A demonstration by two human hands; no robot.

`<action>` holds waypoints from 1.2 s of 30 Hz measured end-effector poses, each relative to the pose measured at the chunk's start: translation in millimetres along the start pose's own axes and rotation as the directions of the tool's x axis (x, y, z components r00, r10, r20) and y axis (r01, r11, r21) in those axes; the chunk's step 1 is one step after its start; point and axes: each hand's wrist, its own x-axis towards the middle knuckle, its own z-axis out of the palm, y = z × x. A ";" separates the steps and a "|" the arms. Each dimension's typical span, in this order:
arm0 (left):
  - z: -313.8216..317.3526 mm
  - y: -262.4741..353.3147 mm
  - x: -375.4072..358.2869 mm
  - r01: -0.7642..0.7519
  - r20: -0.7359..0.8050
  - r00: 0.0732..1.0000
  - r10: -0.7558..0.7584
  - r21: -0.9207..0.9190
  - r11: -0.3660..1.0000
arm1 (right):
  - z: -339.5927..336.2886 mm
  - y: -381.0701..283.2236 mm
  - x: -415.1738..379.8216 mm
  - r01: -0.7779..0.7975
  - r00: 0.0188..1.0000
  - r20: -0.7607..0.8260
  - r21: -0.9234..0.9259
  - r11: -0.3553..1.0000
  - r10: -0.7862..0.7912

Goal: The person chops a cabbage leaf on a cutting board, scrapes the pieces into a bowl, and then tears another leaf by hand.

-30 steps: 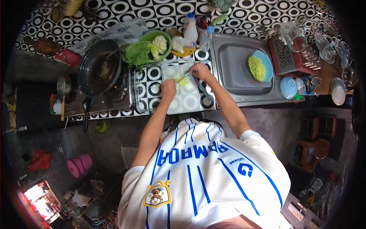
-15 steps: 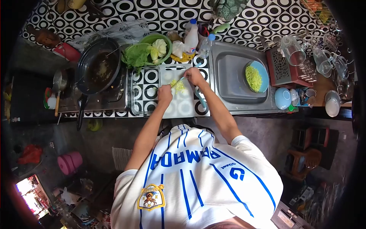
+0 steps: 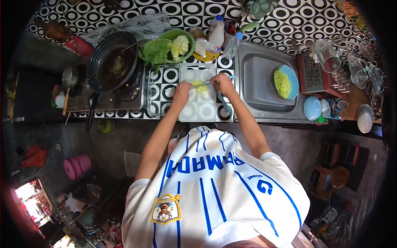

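Note:
On the pale cutting board lies a small heap of finely chopped yellow-green cabbage. My right hand is closed around the light blue handle of a knife, its blade pointing left over the heap. At the blade's tip end, my left hand has its fingers pressed together on the knife; the exact fingertip contact is too small to see. A light blue strip rests at the board's right edge, below my right hand.
A green bowl with leafy greens and cabbage stands behind the board. Bottles are beside it. The sink on the right holds a blue bowl of shredded cabbage. On the left, a wok sits on the stove.
The knife has swung from a steep slant to nearly level, its handle end coming nearer to me. Both hands still meet it at opposite ends. The whole view has shifted slightly.

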 end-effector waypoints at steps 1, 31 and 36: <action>-1.8 -3.0 4.2 -0.009 -0.013 1.000 0.008 -0.030 1.000 | -0.1 -2.9 -5.5 -0.003 1.000 -0.005 -0.002 1.000 0.003; -29.3 9.2 50.8 -0.032 0.167 0.986 0.030 0.009 0.999 | 31.2 4.3 -58.0 -0.018 0.987 -0.159 0.115 0.993 0.036; -37.9 26.8 47.6 -0.062 0.152 0.987 0.054 0.046 0.997 | 23.6 9.6 -59.8 -0.069 0.988 -0.125 0.167 0.984 0.091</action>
